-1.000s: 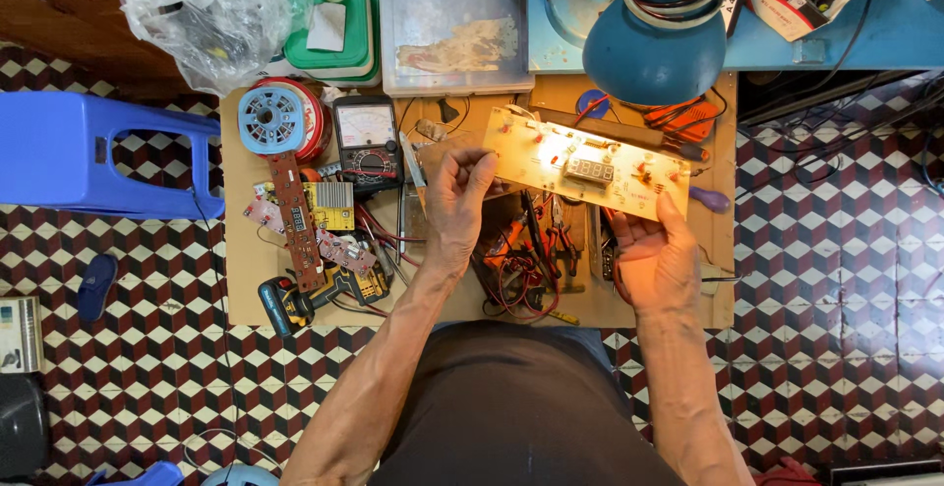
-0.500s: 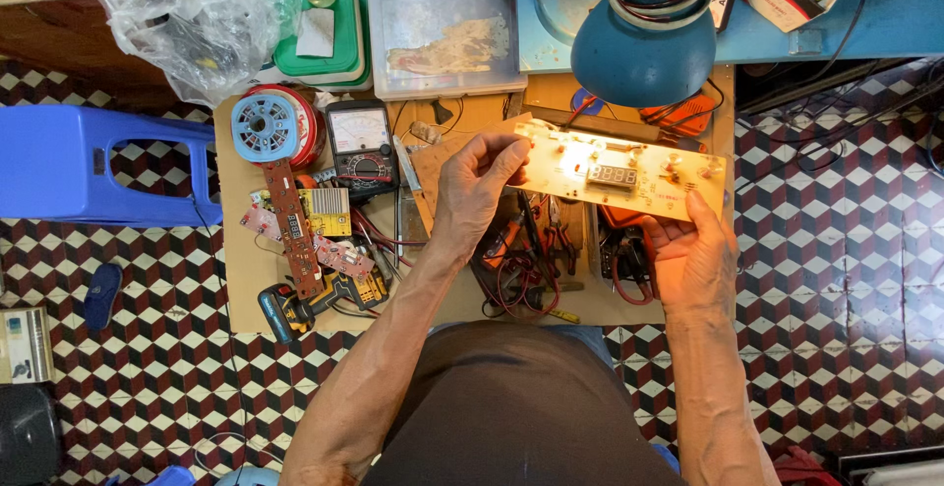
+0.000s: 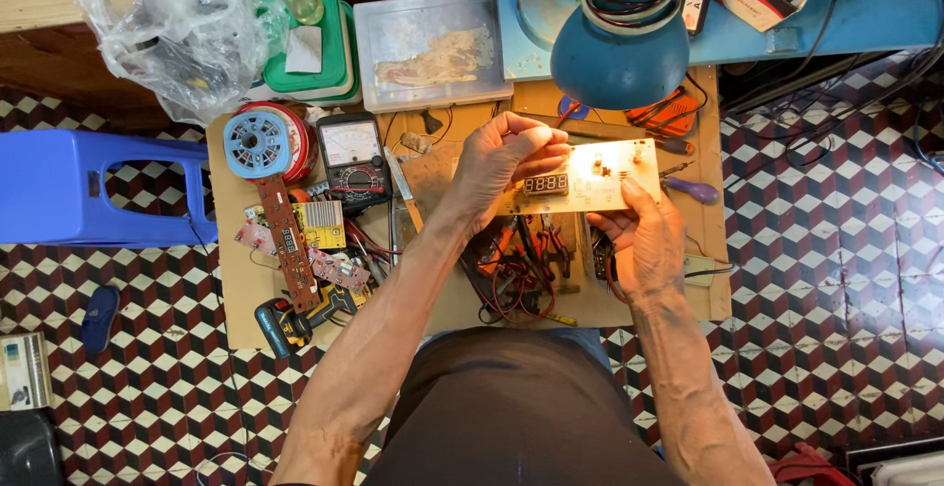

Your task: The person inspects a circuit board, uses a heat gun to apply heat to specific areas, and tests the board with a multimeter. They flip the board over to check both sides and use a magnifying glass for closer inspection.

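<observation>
A long tan circuit board (image 3: 590, 177) with a small dark digit display is held level above the low wooden workbench (image 3: 246, 289), lit by the blue lamp. My left hand (image 3: 501, 166) grips its left end, fingers curled over the top edge. Under the board's right part, my right hand (image 3: 644, 240) supports it from below, thumb on the near edge. Beneath the board lie red and black wires with pliers (image 3: 521, 265).
A black multimeter (image 3: 356, 159), a blue spool (image 3: 258, 142), a narrow brown circuit strip (image 3: 285, 240) and a yellow-black tool (image 3: 300, 317) lie at the bench's left. A blue lamp head (image 3: 619, 53) hangs over the far edge. A blue plastic stool (image 3: 88, 191) stands left.
The board has been turned and drawn closer, so less of its length shows. My left hand shifted onto its left end; my right hand moved under its right part.
</observation>
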